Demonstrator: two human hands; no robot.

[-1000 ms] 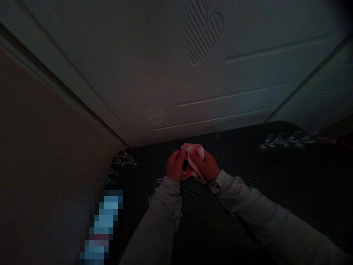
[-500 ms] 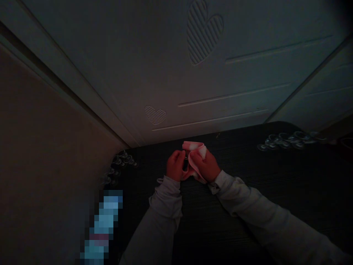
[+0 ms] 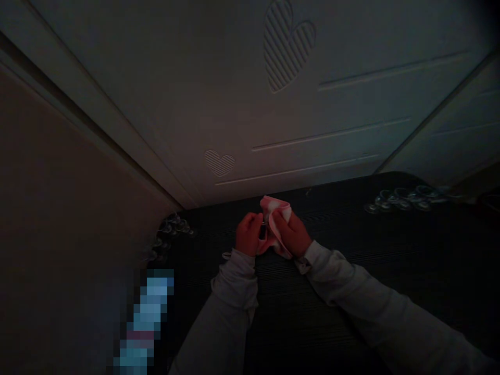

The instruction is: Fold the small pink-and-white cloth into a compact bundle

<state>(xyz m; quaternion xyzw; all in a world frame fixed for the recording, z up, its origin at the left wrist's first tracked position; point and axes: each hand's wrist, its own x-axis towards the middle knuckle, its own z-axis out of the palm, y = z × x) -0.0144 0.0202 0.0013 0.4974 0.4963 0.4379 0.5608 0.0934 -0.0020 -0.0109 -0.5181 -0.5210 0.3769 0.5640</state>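
Both hands meet over the dark tabletop (image 3: 336, 271), in dim light. My right hand (image 3: 294, 233) is closed on a pink and white cloth (image 3: 269, 204), its thumb pressing into the folds. The cloth bunches up above the fingers and hangs down between the hands. My left hand (image 3: 248, 232) is closed just left of it, fingers curled in a pinch. A thin shiny rim (image 3: 264, 223) shows between the hands, apparently of a small clear glass held in the left fingers; most of it is hidden by the hand and the cloth.
Several small clear glasses (image 3: 402, 199) stand in a group at the back right. More glasses (image 3: 172, 229) cluster at the left edge. A white panel (image 3: 175, 104) with carved hearts rises behind the table. A blurred-out bluish bright patch (image 3: 144, 317) lies at the lower left.
The upper fold of the cloth has shifted slightly upward and my right thumb has moved a little within it. My left hand stays nearly still.
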